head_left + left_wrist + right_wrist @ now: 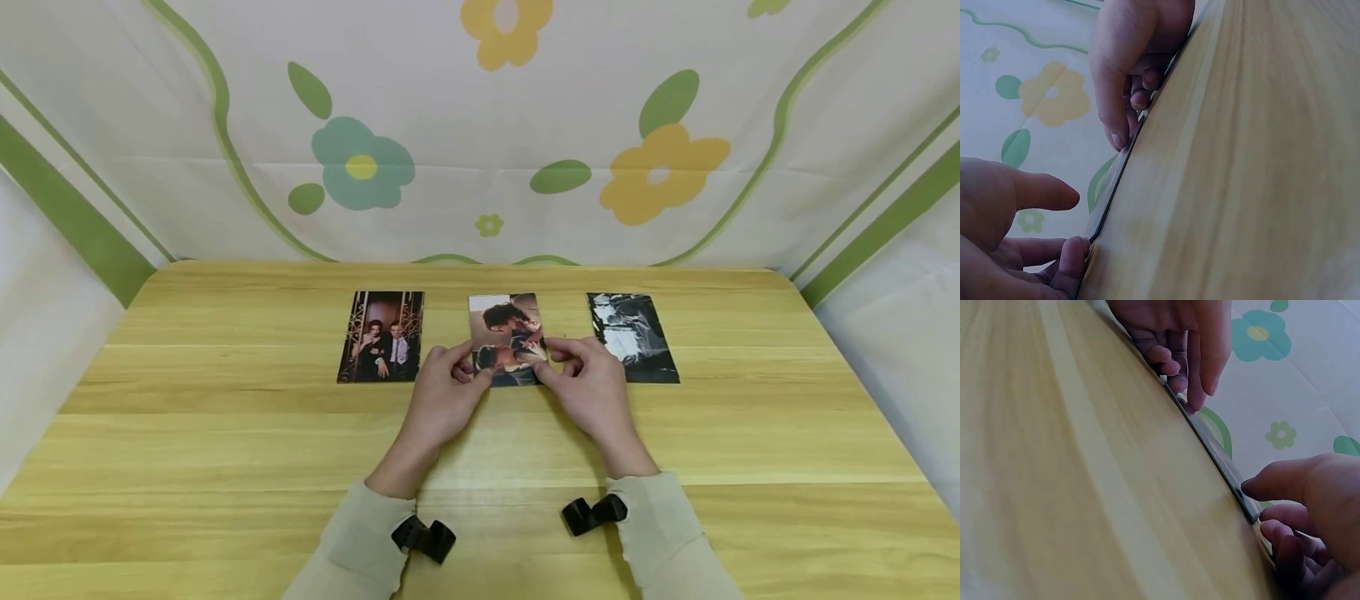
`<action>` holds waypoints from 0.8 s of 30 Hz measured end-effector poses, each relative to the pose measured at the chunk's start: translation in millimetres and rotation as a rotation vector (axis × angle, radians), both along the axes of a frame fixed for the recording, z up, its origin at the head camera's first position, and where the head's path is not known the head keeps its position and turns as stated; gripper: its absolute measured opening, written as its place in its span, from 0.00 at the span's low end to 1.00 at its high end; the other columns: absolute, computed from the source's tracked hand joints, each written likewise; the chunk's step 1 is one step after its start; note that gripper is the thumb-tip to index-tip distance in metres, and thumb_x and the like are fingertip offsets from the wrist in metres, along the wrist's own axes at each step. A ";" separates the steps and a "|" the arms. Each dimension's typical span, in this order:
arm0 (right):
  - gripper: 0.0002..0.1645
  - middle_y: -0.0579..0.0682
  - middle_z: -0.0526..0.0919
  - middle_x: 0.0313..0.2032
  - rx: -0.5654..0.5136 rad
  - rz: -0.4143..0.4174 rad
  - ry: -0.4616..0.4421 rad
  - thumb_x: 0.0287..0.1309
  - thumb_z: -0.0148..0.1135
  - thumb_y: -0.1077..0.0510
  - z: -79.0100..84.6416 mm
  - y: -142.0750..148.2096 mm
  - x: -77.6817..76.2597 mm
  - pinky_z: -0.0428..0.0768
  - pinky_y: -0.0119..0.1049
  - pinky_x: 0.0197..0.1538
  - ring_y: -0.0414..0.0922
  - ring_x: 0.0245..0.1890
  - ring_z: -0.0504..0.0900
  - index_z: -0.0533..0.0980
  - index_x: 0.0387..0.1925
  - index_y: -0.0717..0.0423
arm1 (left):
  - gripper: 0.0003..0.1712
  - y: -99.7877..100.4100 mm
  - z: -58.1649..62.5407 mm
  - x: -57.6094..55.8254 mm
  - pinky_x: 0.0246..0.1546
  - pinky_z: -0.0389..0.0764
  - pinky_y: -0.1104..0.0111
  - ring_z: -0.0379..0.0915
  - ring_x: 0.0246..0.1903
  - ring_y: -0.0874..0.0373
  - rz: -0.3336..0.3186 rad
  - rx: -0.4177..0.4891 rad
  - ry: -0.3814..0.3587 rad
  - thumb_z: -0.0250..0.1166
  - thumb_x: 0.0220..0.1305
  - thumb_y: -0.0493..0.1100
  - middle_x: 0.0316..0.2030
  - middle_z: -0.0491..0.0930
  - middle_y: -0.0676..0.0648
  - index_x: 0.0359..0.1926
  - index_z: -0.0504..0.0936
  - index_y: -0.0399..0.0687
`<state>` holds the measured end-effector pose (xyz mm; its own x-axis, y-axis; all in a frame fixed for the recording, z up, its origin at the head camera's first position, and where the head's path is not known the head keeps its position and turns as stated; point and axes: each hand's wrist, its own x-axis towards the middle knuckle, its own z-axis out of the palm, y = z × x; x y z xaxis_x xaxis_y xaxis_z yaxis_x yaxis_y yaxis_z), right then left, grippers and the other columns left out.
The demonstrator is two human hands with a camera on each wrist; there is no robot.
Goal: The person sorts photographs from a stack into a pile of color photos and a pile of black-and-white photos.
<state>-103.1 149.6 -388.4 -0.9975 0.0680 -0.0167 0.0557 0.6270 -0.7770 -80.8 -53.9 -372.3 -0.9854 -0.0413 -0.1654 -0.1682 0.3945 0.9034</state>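
Observation:
Three photo prints lie in a row on the wooden table. The middle photo print (pixel 506 329) shows two people close together. At its left edge my left hand (pixel 446 392) touches it with the fingertips, its thumb (pixel 1050 190) raised above the surface in the left wrist view. My right hand (pixel 592 387) holds the lower right edge, with the thumb (pixel 1260 484) on top and the index finger at the side. The print's dark edge (pixel 1210 447) lies low along the tabletop in the right wrist view.
A photo print of a couple (pixel 382 342) lies to the left. To the right lies a black-and-white photo print (pixel 633 337), close to my right hand. The wooden table (pixel 225 467) ends at a flowered cloth (pixel 450 108) at the back.

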 end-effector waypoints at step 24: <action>0.25 0.53 0.88 0.49 -0.131 -0.044 -0.007 0.62 0.78 0.57 0.2 -2.1 1.3 0.79 0.29 0.43 0.45 0.42 0.82 0.86 0.61 0.52 | 0.26 -0.4 -4.0 -0.2 0.47 0.79 0.69 0.78 0.45 0.54 0.135 0.131 0.024 0.68 0.71 0.35 0.49 0.80 0.41 0.69 0.82 0.44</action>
